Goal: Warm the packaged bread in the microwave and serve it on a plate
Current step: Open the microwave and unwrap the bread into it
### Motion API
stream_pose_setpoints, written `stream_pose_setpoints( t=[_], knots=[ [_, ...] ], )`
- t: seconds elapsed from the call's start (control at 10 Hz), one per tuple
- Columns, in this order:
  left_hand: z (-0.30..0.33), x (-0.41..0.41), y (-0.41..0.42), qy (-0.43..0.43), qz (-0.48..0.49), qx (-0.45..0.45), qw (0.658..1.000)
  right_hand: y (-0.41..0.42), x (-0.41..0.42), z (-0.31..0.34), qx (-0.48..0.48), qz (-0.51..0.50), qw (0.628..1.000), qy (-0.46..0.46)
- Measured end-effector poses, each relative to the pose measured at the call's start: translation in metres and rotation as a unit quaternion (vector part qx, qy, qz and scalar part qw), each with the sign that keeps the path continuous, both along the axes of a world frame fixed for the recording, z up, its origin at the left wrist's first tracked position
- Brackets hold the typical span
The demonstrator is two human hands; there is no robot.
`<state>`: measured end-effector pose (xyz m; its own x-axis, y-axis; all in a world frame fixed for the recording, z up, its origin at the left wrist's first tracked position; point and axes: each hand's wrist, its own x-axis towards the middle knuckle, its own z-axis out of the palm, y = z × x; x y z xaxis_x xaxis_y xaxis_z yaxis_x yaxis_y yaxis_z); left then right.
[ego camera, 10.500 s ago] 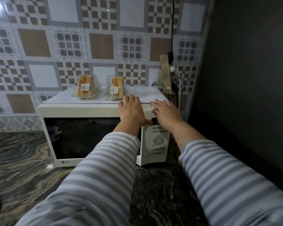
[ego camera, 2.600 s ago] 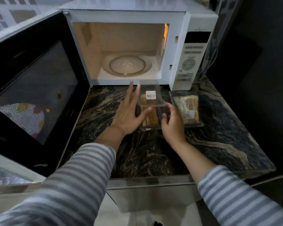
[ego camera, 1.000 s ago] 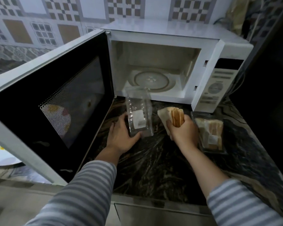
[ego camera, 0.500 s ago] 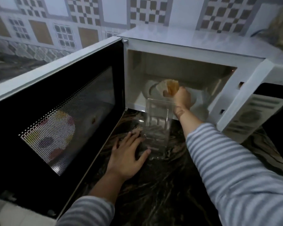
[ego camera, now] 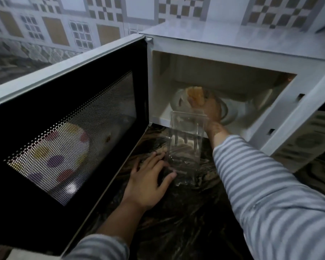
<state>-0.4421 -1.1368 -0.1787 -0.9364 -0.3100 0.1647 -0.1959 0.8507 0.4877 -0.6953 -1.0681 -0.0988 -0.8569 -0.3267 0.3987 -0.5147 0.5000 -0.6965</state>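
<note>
Bread (ego camera: 195, 96) sits in the grip of the right hand (ego camera: 207, 107), which reaches inside the cavity of the white microwave (ego camera: 223, 45) and holds the golden-brown piece over the glass turntable (ego camera: 228, 113); whether the bread already touches the turntable cannot be told. The fingers are curled around the bread, partly hiding it. In front of the oven, on the dark marbled counter (ego camera: 186, 212), stands an opened clear plastic package (ego camera: 184, 145), its lid tipped up toward the cavity mouth and looking empty. The left hand (ego camera: 148, 182) lies flat on the counter with fingers spread loosely, its thumb and fingertips touching the near left side of the package, steadying it rather than gripping it. The microwave door (ego camera: 69, 132) is swung wide to the left, and coloured spots of something behind show through its perforated window. Both arms wear grey and white striped sleeves (ego camera: 266, 194). Patterned wall tiles (ego camera: 79, 19) run behind the oven.
</note>
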Motion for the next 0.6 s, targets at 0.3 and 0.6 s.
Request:
stream_pose_setpoints(
  t=[0.3, 0.6],
  knots=[
    [0.011, 0.003, 0.005, 0.031, -0.004, 0.02, 0.999, 0.056, 0.078, -0.018, -0.127, -0.019, 0.99, -0.052],
    [0.021, 0.017, 0.012, 0.103, -0.028, 0.154, 0.982, 0.053, 0.124, -0.015, -0.108, 0.099, 0.962, -0.23]
  ],
)
